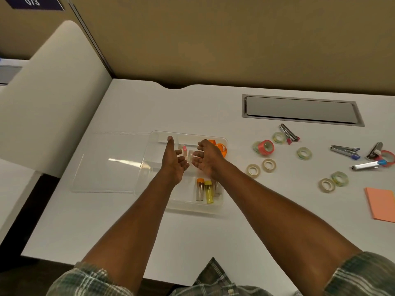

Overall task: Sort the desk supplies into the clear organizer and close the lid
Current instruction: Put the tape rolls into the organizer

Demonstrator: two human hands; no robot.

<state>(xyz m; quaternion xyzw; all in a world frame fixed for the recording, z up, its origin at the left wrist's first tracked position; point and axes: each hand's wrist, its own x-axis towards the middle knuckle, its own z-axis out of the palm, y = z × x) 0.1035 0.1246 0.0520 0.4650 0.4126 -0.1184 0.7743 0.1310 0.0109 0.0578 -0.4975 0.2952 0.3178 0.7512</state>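
Note:
The clear organizer (149, 159) sits mid-desk with its lid (106, 163) lying flat to its left. Inside it are orange clips (222, 148) at the back right, a pink-and-clear tape roll (184, 149) between my hands, and small vials (208, 191) with orange and yellow caps at the front. My left hand (174, 160) and my right hand (206, 158) hover over the organizer, palms facing each other, fingers loosely spread, holding nothing. On the desk to the right lie several tape rolls (266, 147), staple removers (344, 149), and a marker (367, 165).
An orange sticky-note pad (380, 204) lies near the right edge. A grey cable hatch (299, 110) is set into the desk at the back right. A beige partition wall (213, 39) runs along the back, and a cream divider (53, 103) stands to the left.

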